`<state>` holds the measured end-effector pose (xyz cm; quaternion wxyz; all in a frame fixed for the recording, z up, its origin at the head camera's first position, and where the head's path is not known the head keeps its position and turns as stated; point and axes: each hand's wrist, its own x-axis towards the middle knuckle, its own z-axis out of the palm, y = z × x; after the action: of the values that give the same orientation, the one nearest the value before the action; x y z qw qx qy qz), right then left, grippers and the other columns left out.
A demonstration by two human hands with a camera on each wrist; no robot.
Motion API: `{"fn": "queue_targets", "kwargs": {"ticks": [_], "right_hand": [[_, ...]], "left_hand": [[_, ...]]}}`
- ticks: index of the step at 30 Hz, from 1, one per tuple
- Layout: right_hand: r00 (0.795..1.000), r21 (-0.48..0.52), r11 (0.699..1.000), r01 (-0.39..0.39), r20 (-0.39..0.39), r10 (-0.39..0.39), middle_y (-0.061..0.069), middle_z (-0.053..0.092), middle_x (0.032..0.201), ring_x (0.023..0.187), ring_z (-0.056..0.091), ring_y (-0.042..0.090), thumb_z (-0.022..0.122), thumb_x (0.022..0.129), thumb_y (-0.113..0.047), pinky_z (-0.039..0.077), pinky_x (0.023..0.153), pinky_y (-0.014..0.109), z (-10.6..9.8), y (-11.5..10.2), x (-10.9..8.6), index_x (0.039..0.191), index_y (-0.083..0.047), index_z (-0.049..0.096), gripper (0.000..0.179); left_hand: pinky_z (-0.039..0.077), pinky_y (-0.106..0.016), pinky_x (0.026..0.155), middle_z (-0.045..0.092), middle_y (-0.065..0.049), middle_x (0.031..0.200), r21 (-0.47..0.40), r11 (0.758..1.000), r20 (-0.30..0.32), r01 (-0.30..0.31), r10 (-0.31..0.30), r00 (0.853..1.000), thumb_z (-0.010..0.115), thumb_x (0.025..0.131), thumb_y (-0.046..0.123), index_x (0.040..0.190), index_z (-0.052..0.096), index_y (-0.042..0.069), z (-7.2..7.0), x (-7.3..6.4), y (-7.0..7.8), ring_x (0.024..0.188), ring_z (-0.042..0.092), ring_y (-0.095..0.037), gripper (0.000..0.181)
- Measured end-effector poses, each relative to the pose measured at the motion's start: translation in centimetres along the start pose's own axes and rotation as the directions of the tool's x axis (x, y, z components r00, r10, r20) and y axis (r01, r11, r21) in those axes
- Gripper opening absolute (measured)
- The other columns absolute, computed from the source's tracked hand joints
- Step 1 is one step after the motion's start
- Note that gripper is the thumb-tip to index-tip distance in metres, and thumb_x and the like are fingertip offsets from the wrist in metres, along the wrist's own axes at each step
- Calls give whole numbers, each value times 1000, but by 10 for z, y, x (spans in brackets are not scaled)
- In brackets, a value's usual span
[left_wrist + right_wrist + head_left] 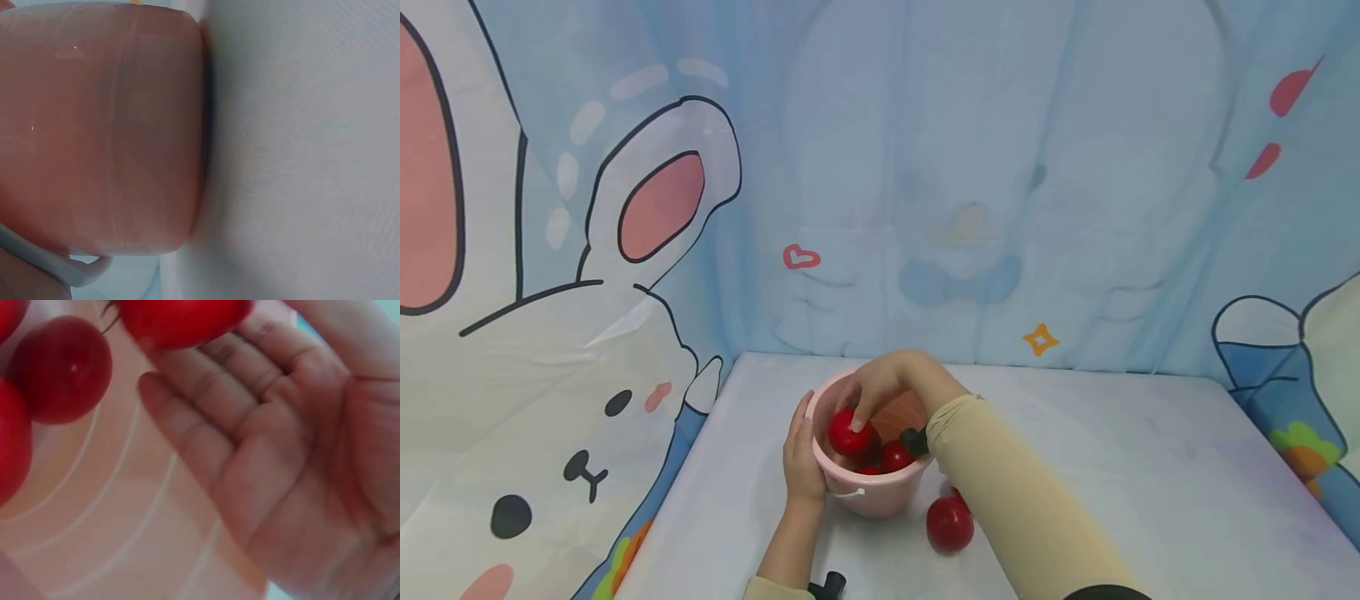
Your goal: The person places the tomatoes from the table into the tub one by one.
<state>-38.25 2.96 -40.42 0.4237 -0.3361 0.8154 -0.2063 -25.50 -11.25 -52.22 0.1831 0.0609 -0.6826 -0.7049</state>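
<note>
A pink bucket with a white handle stands upright on the table. My left hand holds its left side, fingers along the wall up to the rim. Part of that hand overlaps the handle in the left wrist view. Inside the bucket, my right hand pinches a red tomato between thumb and fingers. More red fruit lies below it. The right wrist view shows a darker red round fruit beside another red one in the bucket.
A dark red round fruit lies on the white table, right of the bucket. Behind it another bit of red is mostly hidden by the right sleeve. A blue printed curtain hangs behind the table.
</note>
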Motion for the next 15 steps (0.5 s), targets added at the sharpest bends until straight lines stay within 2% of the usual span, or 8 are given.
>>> {"fn": "queue_targets", "kwargs": {"ticks": [6, 15], "right_hand": [[999, 25, 1000, -16, 47, 14, -3, 63, 119, 118, 55, 19, 84, 77, -26, 51, 104, 44, 5, 2, 8, 116, -27, 69, 42], [1000, -37, 999, -22, 8, 23, -5, 65, 117, 115, 58, 15, 80, 82, -24, 52, 102, 41, 8, 5, 15, 123, -23, 68, 43]], "left_hand": [[37, -51, 115, 47, 16, 150, 4, 1000, 10, -9, 9, 1000, 38, 103, 48, 142, 47, 44, 0, 0, 0, 143, 40, -15, 41], [34, -53, 116, 48, 13, 151, 6, 1000, 1, -3, 3, 1000, 37, 103, 43, 143, 48, 40, -1, 1, 0, 144, 40, -19, 41]]}}
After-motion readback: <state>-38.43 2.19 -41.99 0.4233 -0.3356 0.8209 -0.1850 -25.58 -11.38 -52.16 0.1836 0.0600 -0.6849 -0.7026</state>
